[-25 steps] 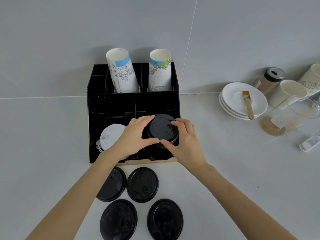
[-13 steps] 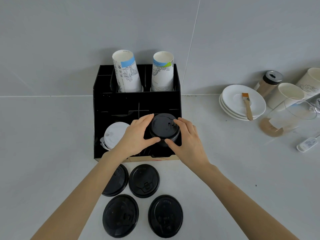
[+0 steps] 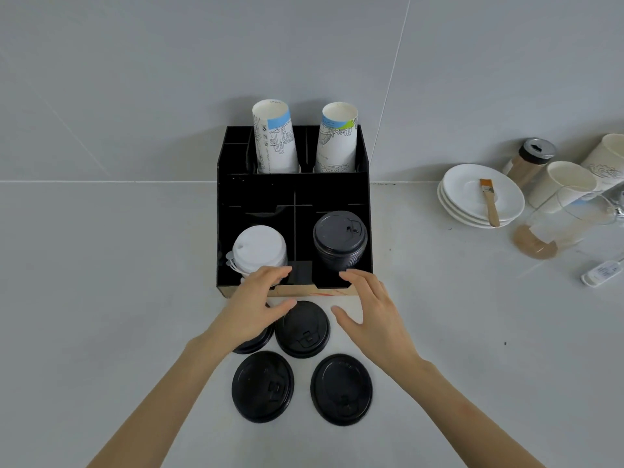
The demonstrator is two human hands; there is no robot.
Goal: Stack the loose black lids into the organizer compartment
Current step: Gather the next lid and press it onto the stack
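A black organizer (image 3: 366, 211) stands against the wall. Its front right compartment holds a stack of black lids (image 3: 339, 238); the front left one holds white lids (image 3: 258, 250). Several loose black lids lie on the counter in front: one in the middle (image 3: 303, 329), one partly under my left wrist (image 3: 255, 342), and two nearer me (image 3: 262, 386) (image 3: 341, 388). My left hand (image 3: 255, 307) hovers open over the lids, its thumb at the middle lid's edge. My right hand (image 3: 373, 314) is open just right of that lid, holding nothing.
Two paper cup stacks (image 3: 275, 138) (image 3: 337, 138) stand in the organizer's back slots. At the right sit stacked white saucers (image 3: 472, 207) with a brush (image 3: 489, 201), a shaker jar (image 3: 530, 161), paper cups (image 3: 564, 184), a tipped glass (image 3: 553, 228) and a small white device (image 3: 602, 272).
Both hands let go of the black stack in the front right compartment and drew back toward me, now open above the loose lids on the counter.
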